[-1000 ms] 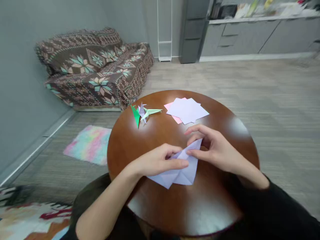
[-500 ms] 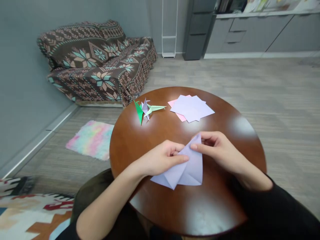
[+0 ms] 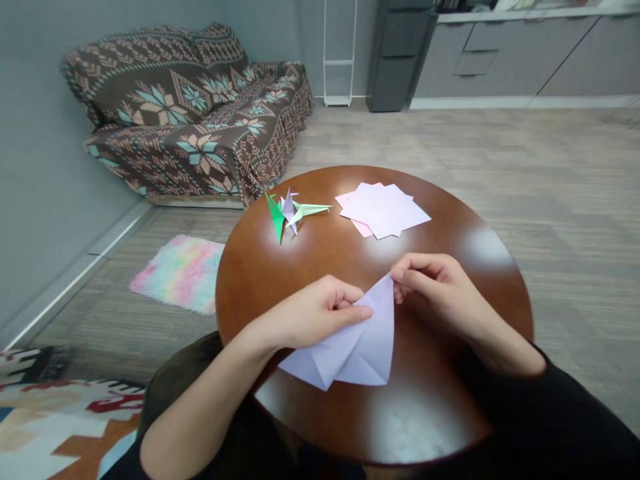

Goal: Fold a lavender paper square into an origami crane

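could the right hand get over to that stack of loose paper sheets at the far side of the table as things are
Probably yes. The right hand sits just nearer than the paper stack, with only bare table between them, but its fingers are pinching the folded lilac sheet.

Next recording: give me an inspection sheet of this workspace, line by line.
Surface: round brown table, glossy.
Job's things: partly folded lilac paper, held at its top corner.
Clutter: folded paper figures, green and pale; stack of paper sheets, lilac over pink.
Grippers: left hand and right hand both pinch the paper.
Cables: nothing seen.
Surroundings: patterned sofa, pastel rug, grey cabinets.
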Demonstrator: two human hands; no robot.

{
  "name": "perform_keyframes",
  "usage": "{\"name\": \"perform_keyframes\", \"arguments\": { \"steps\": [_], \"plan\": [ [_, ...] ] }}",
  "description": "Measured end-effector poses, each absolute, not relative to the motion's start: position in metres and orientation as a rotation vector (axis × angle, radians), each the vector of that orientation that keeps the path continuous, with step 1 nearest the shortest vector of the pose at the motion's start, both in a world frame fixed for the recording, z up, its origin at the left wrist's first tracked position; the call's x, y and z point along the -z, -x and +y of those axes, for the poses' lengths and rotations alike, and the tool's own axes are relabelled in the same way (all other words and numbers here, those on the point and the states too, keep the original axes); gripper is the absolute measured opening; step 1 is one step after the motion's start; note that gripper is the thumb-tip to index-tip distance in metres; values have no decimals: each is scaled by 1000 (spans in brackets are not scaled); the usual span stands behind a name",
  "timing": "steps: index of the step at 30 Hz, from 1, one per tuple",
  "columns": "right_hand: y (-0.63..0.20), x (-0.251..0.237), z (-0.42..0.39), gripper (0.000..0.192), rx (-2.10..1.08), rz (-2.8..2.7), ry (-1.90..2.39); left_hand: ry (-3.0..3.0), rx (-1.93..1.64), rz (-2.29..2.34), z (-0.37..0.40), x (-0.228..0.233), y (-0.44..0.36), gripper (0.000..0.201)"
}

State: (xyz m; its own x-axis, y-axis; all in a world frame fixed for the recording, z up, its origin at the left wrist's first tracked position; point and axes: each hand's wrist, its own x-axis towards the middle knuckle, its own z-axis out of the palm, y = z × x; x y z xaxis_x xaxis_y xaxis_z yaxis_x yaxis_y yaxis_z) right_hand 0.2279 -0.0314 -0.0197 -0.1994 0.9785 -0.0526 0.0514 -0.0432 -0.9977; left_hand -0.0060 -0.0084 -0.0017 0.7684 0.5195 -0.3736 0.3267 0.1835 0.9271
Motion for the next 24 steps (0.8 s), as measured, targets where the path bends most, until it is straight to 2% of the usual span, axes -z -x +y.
{"name": "perform_keyframes", "arguments": {
  "steps": [3, 9, 16, 24],
  "plan": [
    [-228, 18, -31, 15, -1315, -1404, 1147, -1501, -119, 744, -5, 2, 12, 36],
    [-231, 11, -36, 15, -1435, -1707, 1150, -1722, 12, 662, 3, 1, 20, 39],
    [-228, 12, -37, 24, -1537, -1683, 1220, -1776, 44, 630, 3, -3, 22, 38],
    [-229, 15, -36, 22, -1591, -1625, 1269, -1772, 97, 625, 6, -4, 27, 36]
  ]
}}
